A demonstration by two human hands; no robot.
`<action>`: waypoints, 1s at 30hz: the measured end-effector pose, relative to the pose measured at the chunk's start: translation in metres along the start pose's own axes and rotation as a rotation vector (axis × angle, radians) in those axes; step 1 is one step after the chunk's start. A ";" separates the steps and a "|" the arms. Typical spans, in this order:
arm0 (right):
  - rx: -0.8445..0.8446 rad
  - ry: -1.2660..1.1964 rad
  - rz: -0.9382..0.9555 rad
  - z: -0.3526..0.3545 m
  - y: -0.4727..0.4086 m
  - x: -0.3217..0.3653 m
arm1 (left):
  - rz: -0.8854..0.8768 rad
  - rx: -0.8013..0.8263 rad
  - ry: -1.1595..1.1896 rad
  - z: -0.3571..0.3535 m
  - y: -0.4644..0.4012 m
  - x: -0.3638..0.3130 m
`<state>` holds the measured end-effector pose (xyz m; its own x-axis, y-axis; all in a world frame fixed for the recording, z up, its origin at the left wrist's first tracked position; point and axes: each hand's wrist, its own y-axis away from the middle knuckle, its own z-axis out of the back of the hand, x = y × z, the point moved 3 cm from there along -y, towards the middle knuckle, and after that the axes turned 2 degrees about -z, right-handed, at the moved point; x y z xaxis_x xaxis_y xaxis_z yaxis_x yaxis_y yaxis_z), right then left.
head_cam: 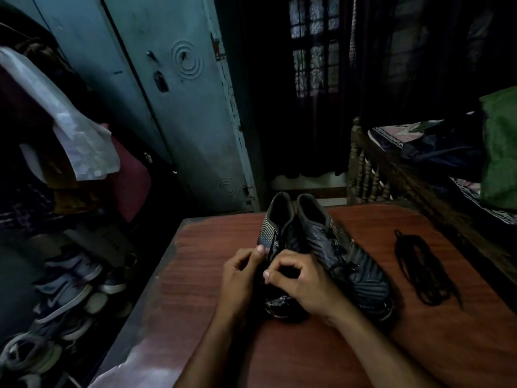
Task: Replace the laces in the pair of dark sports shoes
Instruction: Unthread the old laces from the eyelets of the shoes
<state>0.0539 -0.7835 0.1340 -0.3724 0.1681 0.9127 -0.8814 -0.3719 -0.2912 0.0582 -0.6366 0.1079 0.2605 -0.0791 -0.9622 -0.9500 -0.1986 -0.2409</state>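
Two dark sports shoes stand side by side on the wooden table (212, 275), toes towards me. Over the lacing of the left shoe (275, 222) my two hands meet. My left hand (242, 273) pinches the shoe's dark lace between thumb and fingers at the shoe's left side. My right hand (300, 284) has curled fingers and pinches the lace at the middle of the lacing. The hands hide most of this shoe's front. The right shoe (347, 256) lies untouched with its lace in place. A loose bundle of black laces (419, 268) lies on the table to the right.
A blue-grey metal cupboard (173, 102) stands behind the table on the left. Several shoes (67, 287) are piled on the floor at the left. Clothes hang at far left. A wooden bed (397, 175) with bags stands close on the right. A dark curtain hangs at the back.
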 end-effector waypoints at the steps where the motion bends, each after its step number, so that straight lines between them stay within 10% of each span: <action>1: 0.038 0.033 0.003 -0.002 0.001 0.000 | -0.008 0.014 -0.019 0.000 0.000 0.000; 20: -0.146 -0.213 -0.205 0.005 -0.003 -0.013 | -0.090 0.305 -0.055 0.001 0.006 -0.004; 30: 0.089 -0.174 -0.046 0.001 0.003 0.005 | 0.044 0.031 -0.009 0.001 0.002 -0.002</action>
<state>0.0498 -0.7843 0.1376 -0.2695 0.0295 0.9626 -0.8643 -0.4481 -0.2282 0.0554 -0.6355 0.1088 0.2171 -0.0780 -0.9730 -0.9653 -0.1652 -0.2021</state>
